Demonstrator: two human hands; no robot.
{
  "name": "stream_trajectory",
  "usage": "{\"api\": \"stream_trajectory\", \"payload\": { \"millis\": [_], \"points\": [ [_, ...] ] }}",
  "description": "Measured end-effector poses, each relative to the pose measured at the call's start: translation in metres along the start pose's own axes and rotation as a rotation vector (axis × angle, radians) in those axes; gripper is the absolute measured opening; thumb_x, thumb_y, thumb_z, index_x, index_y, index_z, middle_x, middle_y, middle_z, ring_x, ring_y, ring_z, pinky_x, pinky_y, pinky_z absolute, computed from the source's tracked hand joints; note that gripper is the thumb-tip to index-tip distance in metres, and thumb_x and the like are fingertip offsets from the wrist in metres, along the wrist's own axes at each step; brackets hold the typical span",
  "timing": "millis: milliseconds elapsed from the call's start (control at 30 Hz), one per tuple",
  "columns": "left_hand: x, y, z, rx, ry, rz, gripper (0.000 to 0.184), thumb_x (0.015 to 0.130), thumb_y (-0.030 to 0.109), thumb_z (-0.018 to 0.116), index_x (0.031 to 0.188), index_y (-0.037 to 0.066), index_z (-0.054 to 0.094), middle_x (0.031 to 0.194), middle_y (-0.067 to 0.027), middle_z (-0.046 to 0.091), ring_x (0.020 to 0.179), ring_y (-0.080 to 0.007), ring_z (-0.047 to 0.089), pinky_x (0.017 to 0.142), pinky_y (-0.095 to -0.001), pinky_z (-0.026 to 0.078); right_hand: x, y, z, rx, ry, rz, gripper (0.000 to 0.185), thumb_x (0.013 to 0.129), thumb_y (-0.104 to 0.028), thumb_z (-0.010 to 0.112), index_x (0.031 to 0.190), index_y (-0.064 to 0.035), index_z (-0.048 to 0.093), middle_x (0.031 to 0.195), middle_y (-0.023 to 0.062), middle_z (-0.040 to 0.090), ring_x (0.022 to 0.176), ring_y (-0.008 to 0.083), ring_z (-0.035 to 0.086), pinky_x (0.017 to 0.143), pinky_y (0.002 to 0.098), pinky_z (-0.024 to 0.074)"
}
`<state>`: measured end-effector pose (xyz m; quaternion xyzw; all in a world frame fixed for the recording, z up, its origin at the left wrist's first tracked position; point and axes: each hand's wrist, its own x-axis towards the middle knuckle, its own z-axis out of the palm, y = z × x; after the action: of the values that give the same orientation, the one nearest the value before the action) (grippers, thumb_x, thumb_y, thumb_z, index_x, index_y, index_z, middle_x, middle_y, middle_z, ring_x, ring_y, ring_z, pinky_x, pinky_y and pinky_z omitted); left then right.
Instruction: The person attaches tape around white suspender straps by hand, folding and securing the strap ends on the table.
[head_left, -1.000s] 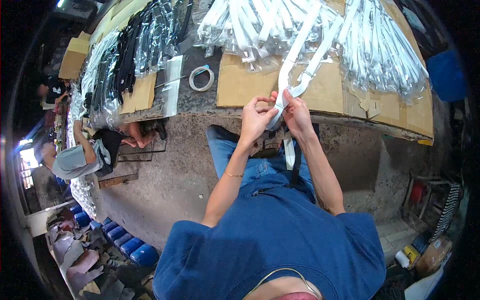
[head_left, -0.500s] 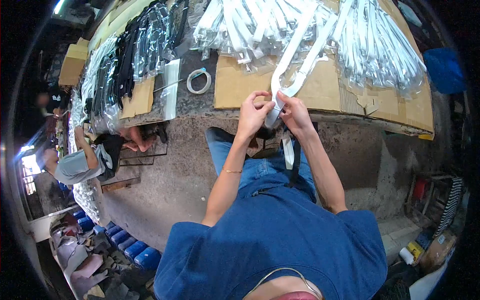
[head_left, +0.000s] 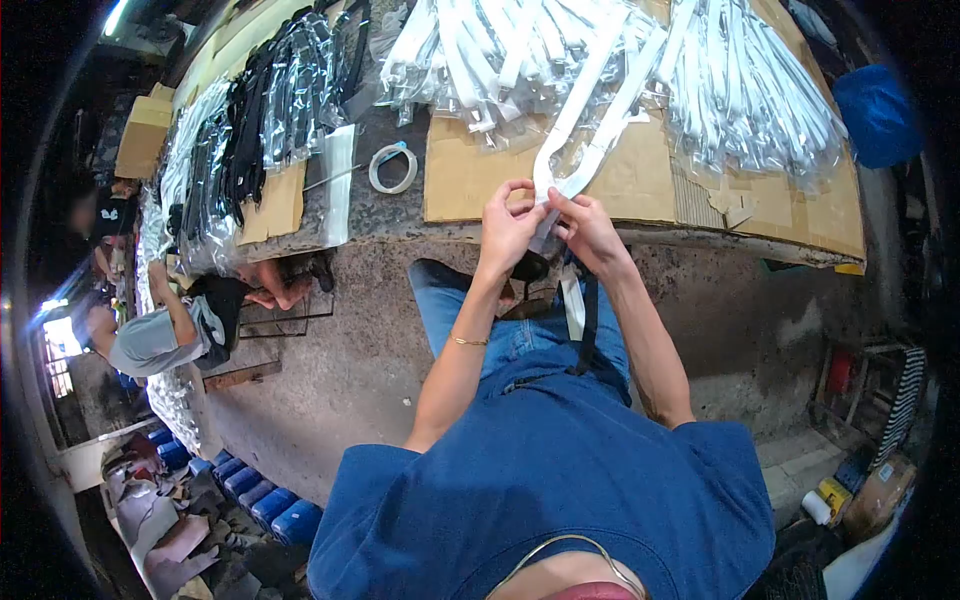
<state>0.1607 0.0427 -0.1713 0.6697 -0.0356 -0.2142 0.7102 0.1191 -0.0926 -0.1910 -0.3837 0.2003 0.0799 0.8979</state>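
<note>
A long white strap is doubled, its two lengths running from the far pile and meeting between my hands at the bench's near edge. My left hand pinches the joined part from the left side, thumb and fingers together. From the right, my right hand grips the same spot, with its thumb and fingertips close to my left ones. A greyish, clear-looking end hangs just below the fingers, partly hidden by them. Beneath the strap lies brown cardboard.
White straps in clear plastic and black straps are heaped on the bench. A roll of tape lies beside a white strip. A seated person works at left, near blue containers.
My fingers have shifted slightly at the strap's joined part, and less of its white end shows below them. At far left, another person has come further into view.
</note>
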Motion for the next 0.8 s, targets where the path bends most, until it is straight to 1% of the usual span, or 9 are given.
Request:
{"api": "stream_trajectory", "payload": {
  "millis": [67, 133, 167, 233, 333, 533, 567, 633, 800],
  "points": [
    [0.000, 0.002, -0.003, -0.014, 0.007, -0.002, 0.026, 0.087, 0.002, 0.064, 0.110, -0.003, 0.054, 0.091, -0.0131, 0.070, 0.081, -0.0133, 0.066, 0.069, -0.0242, 0.053, -0.004, -0.001, 0.001, -0.034, -0.026, -0.037, 0.022, 0.091, -0.020, 0.065, 0.102, -0.0016, 0.066, 0.096, 0.0031, 0.066, 0.086, 0.0092, 0.060, 0.073, 0.0244, 0.0468],
    [0.000, 0.004, -0.006, 0.102, 0.038, -0.041, 0.027, 0.086, 0.002, 0.065, 0.111, -0.004, 0.056, 0.093, -0.0137, 0.069, 0.083, -0.0131, 0.066, 0.070, -0.0234, 0.053, -0.006, -0.002, -0.005, -0.328, 0.025, -0.118, 0.022, 0.088, -0.017, 0.068, 0.100, 0.0013, 0.066, 0.090, 0.0049, 0.068, 0.085, 0.0105, 0.062, 0.077, 0.0277, 0.0508],
    [0.001, 0.003, -0.007, 0.102, 0.039, -0.042, 0.027, 0.086, 0.002, 0.065, 0.111, -0.004, 0.056, 0.093, -0.0137, 0.069, 0.083, -0.0131, 0.066, 0.070, -0.0234, 0.053, -0.008, -0.001, -0.006, -0.327, 0.024, -0.117, 0.022, 0.088, -0.017, 0.068, 0.100, 0.0013, 0.066, 0.090, 0.0049, 0.068, 0.085, 0.0105, 0.062, 0.077, 0.0277, 0.0508],
    [0.002, 0.000, -0.006, 0.029, 0.027, -0.052, 0.026, 0.085, 0.004, 0.067, 0.109, -0.005, 0.060, 0.096, -0.0124, 0.069, 0.083, -0.0127, 0.065, 0.072, -0.0240, 0.052, -0.012, -0.002, -0.009, -0.410, 0.012, -0.100, 0.020, 0.088, -0.014, 0.068, 0.096, 0.0033, 0.066, 0.086, 0.0059, 0.068, 0.078, 0.0104, 0.063, 0.071, 0.0261, 0.0529],
    [0.003, 0.000, -0.008, 0.131, -0.020, -0.016, 0.025, 0.086, 0.009, 0.068, 0.106, -0.005, 0.063, 0.097, -0.0103, 0.068, 0.083, -0.0124, 0.064, 0.073, -0.0249, 0.051, -0.011, 0.006, -0.015, -0.336, 0.009, -0.144, 0.019, 0.087, -0.014, 0.069, 0.095, 0.0032, 0.065, 0.083, 0.0058, 0.067, 0.073, 0.0105, 0.063, 0.069, 0.0250, 0.0535],
    [0.012, 0.013, -0.011, 0.062, -0.076, -0.095, 0.027, 0.088, 0.016, 0.067, 0.105, -0.005, 0.065, 0.094, -0.0074, 0.067, 0.082, -0.0110, 0.062, 0.072, -0.0243, 0.050, -0.009, 0.012, -0.021, -0.213, 0.030, -0.136, 0.019, 0.088, -0.014, 0.068, 0.097, 0.0022, 0.064, 0.089, 0.0061, 0.067, 0.076, 0.0109, 0.063, 0.069, 0.0257, 0.0532],
    [0.015, 0.012, -0.011, 0.062, -0.073, -0.096, 0.027, 0.088, 0.016, 0.067, 0.105, -0.005, 0.065, 0.094, -0.0074, 0.067, 0.082, -0.0110, 0.062, 0.072, -0.0243, 0.050, -0.009, 0.014, -0.021, -0.213, 0.028, -0.134, 0.019, 0.088, -0.014, 0.068, 0.097, 0.0022, 0.064, 0.089, 0.0061, 0.067, 0.076, 0.0109, 0.063, 0.069, 0.0257, 0.0532],
    [0.025, 0.008, -0.012, 0.018, -0.088, -0.120, 0.022, 0.086, 0.012, 0.069, 0.098, -0.006, 0.066, 0.082, -0.0046, 0.067, 0.072, -0.0084, 0.060, 0.063, -0.0224, 0.048, -0.008, 0.012, -0.018, -0.144, 0.041, -0.141, 0.021, 0.088, -0.013, 0.068, 0.101, 0.0025, 0.063, 0.093, 0.0075, 0.067, 0.079, 0.0110, 0.063, 0.066, 0.0247, 0.0521],
    [0.034, 0.007, -0.017, 0.112, -0.193, -0.157, 0.019, 0.086, 0.010, 0.068, 0.096, -0.005, 0.065, 0.084, -0.0060, 0.066, 0.072, -0.0091, 0.060, 0.065, -0.0208, 0.049, -0.012, 0.010, -0.012, -0.079, 0.127, -0.211, 0.025, 0.087, -0.010, 0.069, 0.106, 0.0047, 0.060, 0.092, 0.0085, 0.069, 0.078, 0.0111, 0.064, 0.064, 0.0234, 0.0513]
  ]
}}
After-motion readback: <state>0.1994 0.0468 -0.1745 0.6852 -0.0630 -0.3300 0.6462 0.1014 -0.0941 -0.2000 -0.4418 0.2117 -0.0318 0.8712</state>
